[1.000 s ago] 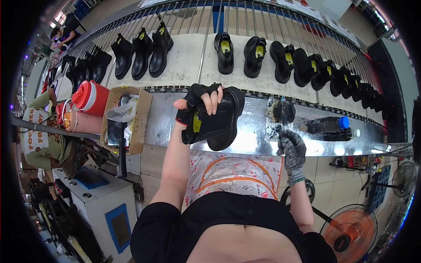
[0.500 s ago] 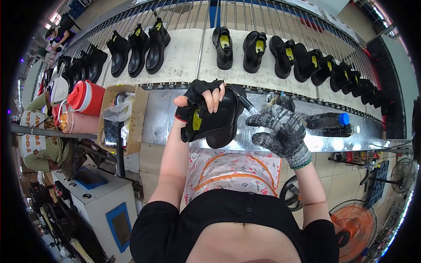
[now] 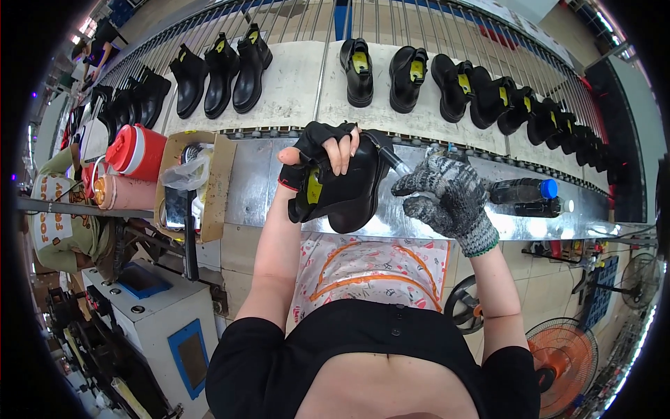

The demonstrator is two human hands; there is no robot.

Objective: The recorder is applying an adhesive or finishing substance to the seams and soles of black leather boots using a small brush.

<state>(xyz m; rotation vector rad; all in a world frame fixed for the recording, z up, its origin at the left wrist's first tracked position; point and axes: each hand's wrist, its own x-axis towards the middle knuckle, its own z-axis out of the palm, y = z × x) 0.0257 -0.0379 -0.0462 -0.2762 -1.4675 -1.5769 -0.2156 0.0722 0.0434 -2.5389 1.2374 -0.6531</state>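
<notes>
A long conveyor curves across the top of the frame, carrying a row of black ankle boots from upper left to upper right, above a steel workbench that crosses the middle. At left on the bench stand an open cardboard box and, beside it, a red jug; two dark bottles lie at right. At centre frame a black boot is held up above the bench: the left hand, in a black fingerless glove, is clamped over its top. Just right of it, the right hand, in a grey knit glove, is closed round a thin tool whose tip meets the boot's upper edge.
</notes>
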